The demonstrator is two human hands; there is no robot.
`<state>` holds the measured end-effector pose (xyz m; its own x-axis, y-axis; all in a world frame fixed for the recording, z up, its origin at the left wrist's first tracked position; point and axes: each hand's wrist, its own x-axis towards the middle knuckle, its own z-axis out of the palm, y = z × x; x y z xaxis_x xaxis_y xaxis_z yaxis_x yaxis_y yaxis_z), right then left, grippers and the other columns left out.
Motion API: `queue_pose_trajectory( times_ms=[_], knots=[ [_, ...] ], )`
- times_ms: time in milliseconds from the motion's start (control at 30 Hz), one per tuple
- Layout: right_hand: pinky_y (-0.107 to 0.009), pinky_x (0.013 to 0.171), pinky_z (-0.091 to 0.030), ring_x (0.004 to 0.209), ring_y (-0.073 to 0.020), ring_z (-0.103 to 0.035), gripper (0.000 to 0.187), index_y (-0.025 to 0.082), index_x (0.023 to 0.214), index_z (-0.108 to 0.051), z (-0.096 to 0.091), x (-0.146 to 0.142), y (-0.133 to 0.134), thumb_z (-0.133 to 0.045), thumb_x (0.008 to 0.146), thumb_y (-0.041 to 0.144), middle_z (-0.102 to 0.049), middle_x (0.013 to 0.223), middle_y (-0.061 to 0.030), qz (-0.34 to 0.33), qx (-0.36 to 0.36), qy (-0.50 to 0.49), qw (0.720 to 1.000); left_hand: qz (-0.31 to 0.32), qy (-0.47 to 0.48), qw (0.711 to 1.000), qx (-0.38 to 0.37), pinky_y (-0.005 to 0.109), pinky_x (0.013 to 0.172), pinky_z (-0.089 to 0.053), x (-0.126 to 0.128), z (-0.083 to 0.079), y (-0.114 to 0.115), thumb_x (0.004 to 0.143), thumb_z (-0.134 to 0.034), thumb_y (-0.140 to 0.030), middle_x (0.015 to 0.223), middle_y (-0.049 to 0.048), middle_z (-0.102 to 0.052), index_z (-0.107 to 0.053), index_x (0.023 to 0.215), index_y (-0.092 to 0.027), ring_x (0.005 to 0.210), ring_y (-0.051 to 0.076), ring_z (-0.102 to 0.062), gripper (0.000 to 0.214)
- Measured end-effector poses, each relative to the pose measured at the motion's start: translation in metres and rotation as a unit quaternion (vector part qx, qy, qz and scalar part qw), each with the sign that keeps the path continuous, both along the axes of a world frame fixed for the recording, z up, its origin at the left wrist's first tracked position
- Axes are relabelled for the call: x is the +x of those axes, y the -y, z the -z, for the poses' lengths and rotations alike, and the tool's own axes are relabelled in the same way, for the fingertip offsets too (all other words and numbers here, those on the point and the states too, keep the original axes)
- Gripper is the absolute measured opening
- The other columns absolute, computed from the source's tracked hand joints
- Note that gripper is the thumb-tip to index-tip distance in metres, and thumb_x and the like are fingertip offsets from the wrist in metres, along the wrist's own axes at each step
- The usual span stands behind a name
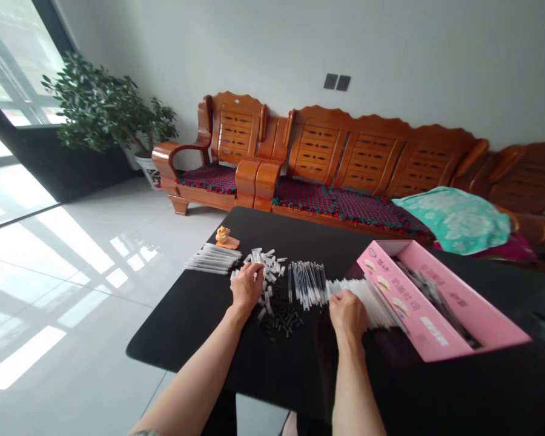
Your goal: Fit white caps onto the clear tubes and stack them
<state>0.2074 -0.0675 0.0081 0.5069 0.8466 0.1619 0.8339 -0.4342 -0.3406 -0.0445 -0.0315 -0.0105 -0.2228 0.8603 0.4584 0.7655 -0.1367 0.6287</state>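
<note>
White pen caps [267,261]: short plastic cylinders in a loose heap at mid-table, with the left hand [246,284] lying palm down on the heap's near edge, fingers curled in among them; whether it pinches one cannot be told. White pen barrels [376,303]: slim, smooth tubes fanned in a dense row just beside the pink box, with the right hand [349,312] resting knuckles up on their near end, fingers bent under, its grasp hidden. Pen refills [306,281]: thin clear rods with dark cores, bundled upright-to-view between the two hands. Black end pieces [281,318]: small, stubby, scattered near the left wrist. Finished white pens [213,259]: a neat parallel stack at the table's far left edge. Small orange figurine [222,235]: on a flat orange base, beyond the stack. Pink cardboard box [436,315]: long, open-topped, printed side, contents dark and unclear. Black table [254,363]: matte, rounded corner. Room: carved glossy wooden sofa [367,157] with red woven cushions, matching armchair [218,145], teal cloth [456,219], potted plant [104,109], shiny pale tiled floor [72,272], grey wall switches [336,82].
</note>
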Motion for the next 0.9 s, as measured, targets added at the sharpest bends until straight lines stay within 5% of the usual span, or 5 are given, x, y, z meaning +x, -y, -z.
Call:
queue_pose_trajectory(
  times_ms=[100,333,400,600,900],
  knots=[
    [-0.03,0.055,-0.037,0.063,-0.0239,-0.064,0.011,0.022,0.072,-0.071,0.009,0.001,0.0,-0.064,0.074,0.03,-0.072,0.074,-0.0119,-0.025,-0.027,0.019,0.999,0.006,0.0,1.0,-0.011,0.023,0.063,-0.037,0.002,-0.002,0.001,0.09,-0.053,-0.027,0.086,0.0016,-0.069,-0.071,0.09,-0.023,0.062,0.011,-0.058,0.019],
    [-0.029,0.045,-0.031,0.042,-0.0184,-0.05,0.016,0.023,0.048,-0.057,0.013,0.008,-0.009,-0.066,0.061,0.025,-0.056,0.045,-0.0041,-0.043,0.14,-0.073,0.987,0.018,0.006,1.0,-0.021,0.023,0.064,-0.038,0.004,-0.001,0.002,0.091,-0.051,-0.03,0.087,0.0019,-0.069,-0.071,0.092,-0.024,0.065,0.012,-0.059,0.02],
    [-0.027,0.045,-0.033,0.043,-0.0166,-0.05,0.012,0.021,0.057,-0.062,0.007,0.001,-0.011,-0.064,0.066,0.029,-0.058,0.048,-0.0023,-0.082,0.193,-0.203,0.956,0.027,0.006,0.999,-0.022,0.023,0.065,-0.039,0.003,0.0,0.002,0.091,-0.051,-0.029,0.087,0.0019,-0.069,-0.071,0.091,-0.024,0.066,0.012,-0.059,0.02],
    [-0.021,0.041,-0.038,0.039,-0.0106,-0.05,0.022,0.016,0.077,-0.06,0.015,-0.045,-0.011,-0.065,0.076,0.037,-0.061,0.053,0.002,-0.118,0.296,-0.533,0.784,0.063,0.007,0.998,-0.025,0.022,0.064,-0.04,0.001,0.001,0.003,0.089,-0.053,-0.025,0.088,0.0012,-0.068,-0.07,0.093,-0.023,0.066,0.012,-0.059,0.017],
    [-0.021,0.036,-0.04,0.041,-0.0117,-0.057,0.021,0.014,0.077,-0.058,0.028,-0.052,-0.011,-0.069,0.074,0.032,-0.071,0.067,-0.0045,-0.154,0.332,-0.599,0.712,0.182,-0.076,0.975,-0.098,0.024,0.071,-0.043,0.009,-0.004,0.008,0.088,-0.056,-0.028,0.098,0.0027,-0.068,-0.074,0.096,-0.026,0.081,0.015,-0.063,0.02]
  ],
)
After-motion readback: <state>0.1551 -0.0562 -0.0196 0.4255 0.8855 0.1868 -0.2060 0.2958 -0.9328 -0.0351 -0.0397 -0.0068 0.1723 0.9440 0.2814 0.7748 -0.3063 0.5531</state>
